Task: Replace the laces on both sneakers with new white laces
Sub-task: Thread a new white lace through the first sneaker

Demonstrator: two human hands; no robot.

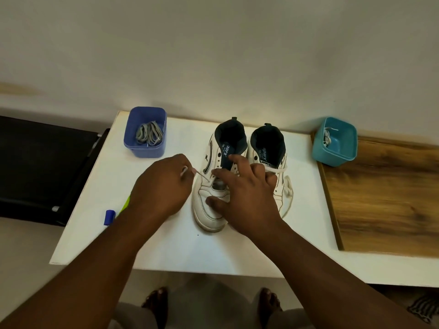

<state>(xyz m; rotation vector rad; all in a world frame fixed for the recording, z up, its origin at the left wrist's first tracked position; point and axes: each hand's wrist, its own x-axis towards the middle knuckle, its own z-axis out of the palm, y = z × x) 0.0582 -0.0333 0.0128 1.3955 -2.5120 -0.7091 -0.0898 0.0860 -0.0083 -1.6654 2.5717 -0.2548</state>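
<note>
Two white high-top sneakers with dark linings stand side by side on the white table [166,252], toes toward me. My left hand [161,186] pinches the end of a white lace [200,174] that runs into the low eyelets of the left sneaker [213,186]. My right hand [244,193] rests on that sneaker's toe and tongue, thumb on the toe, fingers spread. The right sneaker [270,153] carries a white lace across its upper, partly hidden by my right hand.
A blue tub [145,131] at the back left holds grey laces. A teal tub [335,141] at the back right holds a white lace. A blue cap [109,217] and a green thing lie near the left edge. A wooden board [384,198] lies at the right.
</note>
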